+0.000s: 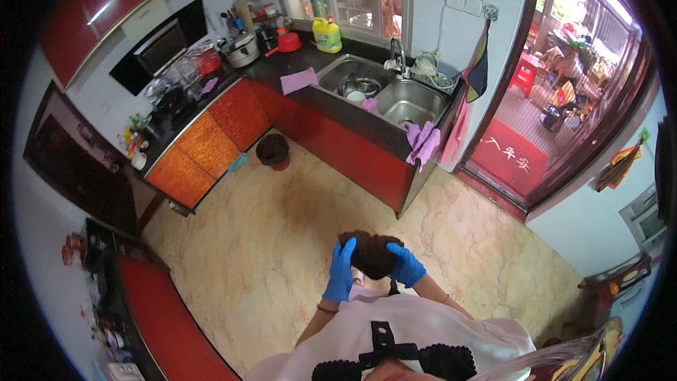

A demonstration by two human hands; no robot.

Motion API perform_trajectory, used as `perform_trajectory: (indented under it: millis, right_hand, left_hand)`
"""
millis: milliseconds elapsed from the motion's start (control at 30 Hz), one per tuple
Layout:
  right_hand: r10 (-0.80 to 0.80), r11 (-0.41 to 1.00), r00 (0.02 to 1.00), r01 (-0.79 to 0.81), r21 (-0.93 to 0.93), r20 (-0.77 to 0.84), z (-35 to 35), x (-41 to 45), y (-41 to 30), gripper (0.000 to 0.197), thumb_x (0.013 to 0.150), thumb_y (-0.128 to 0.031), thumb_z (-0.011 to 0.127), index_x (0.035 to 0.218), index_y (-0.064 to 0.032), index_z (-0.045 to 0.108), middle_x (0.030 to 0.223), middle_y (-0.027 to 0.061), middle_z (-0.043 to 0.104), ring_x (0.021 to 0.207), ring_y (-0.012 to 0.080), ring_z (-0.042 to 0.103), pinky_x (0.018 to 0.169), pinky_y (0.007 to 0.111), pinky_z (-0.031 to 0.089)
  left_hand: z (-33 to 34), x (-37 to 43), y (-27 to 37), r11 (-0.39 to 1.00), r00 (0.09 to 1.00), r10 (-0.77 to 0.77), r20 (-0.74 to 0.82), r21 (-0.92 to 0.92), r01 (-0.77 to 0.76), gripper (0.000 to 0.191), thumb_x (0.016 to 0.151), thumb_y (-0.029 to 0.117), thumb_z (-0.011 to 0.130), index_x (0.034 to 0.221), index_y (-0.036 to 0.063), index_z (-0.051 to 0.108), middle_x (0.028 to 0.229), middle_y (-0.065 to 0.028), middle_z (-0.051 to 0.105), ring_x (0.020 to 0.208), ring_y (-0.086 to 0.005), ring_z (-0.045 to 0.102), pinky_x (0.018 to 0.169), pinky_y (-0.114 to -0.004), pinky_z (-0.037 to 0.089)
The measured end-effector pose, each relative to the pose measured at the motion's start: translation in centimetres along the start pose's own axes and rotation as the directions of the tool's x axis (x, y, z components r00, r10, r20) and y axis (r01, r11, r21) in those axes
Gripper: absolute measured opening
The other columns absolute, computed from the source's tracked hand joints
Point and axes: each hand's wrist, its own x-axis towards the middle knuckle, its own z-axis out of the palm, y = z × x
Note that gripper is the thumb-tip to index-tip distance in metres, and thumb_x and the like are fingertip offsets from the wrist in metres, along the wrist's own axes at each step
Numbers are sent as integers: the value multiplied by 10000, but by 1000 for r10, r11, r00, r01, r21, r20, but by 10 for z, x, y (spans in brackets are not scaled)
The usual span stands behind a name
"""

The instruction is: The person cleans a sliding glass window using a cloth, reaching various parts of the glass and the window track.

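A bunched dark brown cloth (372,255) is held up in front of my body, above the tiled floor. My left hand (340,271), in a blue glove, grips its left side with the thumb and fingers around the edge. On the other side my right hand (407,265), gloved in blue too, holds the cloth's right edge. Folds run across the top of the bundle. The fingers beneath it are hidden.
Ahead stands a dark counter (338,100) with a double steel sink (412,100) and purple cloths (422,140) over its edge. A dark bin (273,151) stands on the floor. To the right is a doorway with a red mat (510,148); red cabinets (158,312) line the left.
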Motion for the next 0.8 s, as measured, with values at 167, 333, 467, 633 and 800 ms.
perform_trajectory:
  millis: [167, 333, 467, 633, 800]
  right_hand:
    - [-165, 962, 981, 183, 201, -104, -15, 91, -66, 554, 841, -407, 515, 1283, -93, 405, 1271, 113, 465, 1152, 289, 451, 996, 452, 333]
    - [-434, 875, 852, 476, 91, -292, -41, 176, -143, 410, 904, -393, 385, 1164, -107, 523, 1102, 94, 584, 1006, 239, 544, 914, 381, 415]
    - [-355, 890, 798, 448, 83, -487, -80, 223, -206, 362, 809, -285, 543, 1107, -80, 565, 1026, 90, 615, 916, 268, 562, 871, 402, 433]
    - [-434, 813, 785, 553, 183, -443, -109, 274, -295, 447, 775, -245, 573, 1178, -67, 494, 1171, 103, 541, 1071, 276, 502, 964, 406, 376]
    - [-537, 704, 616, 703, 95, -577, -103, 291, -340, 407, 798, -212, 555, 1172, -66, 488, 1156, 106, 543, 1081, 275, 499, 974, 411, 372]
  left_hand:
    - [58, 126, 72, 813, 958, 80, 276, 538, -223, 249, 853, 182, 547, 1042, 22, 563, 949, -102, 613, 851, -221, 583, 777, -306, 459]
    - [108, 249, 71, 165, 459, -90, 884, 468, -868, 314, 750, 270, 587, 909, 2, 544, 944, -183, 557, 872, -336, 526, 768, -430, 421]
    - [116, 337, 55, 280, 371, 16, 928, 352, -893, 357, 757, 266, 596, 988, -2, 546, 990, -197, 549, 957, -353, 501, 878, -442, 374]
    - [105, 453, 78, 593, 602, 50, 797, 461, -660, 355, 837, 203, 561, 1137, 19, 522, 1157, -155, 516, 1093, -256, 486, 916, -355, 400]
    - [128, 624, 56, 928, 827, -121, 549, 359, -102, 396, 900, 194, 481, 1261, 40, 429, 1252, -99, 464, 1156, -185, 429, 982, -314, 333]
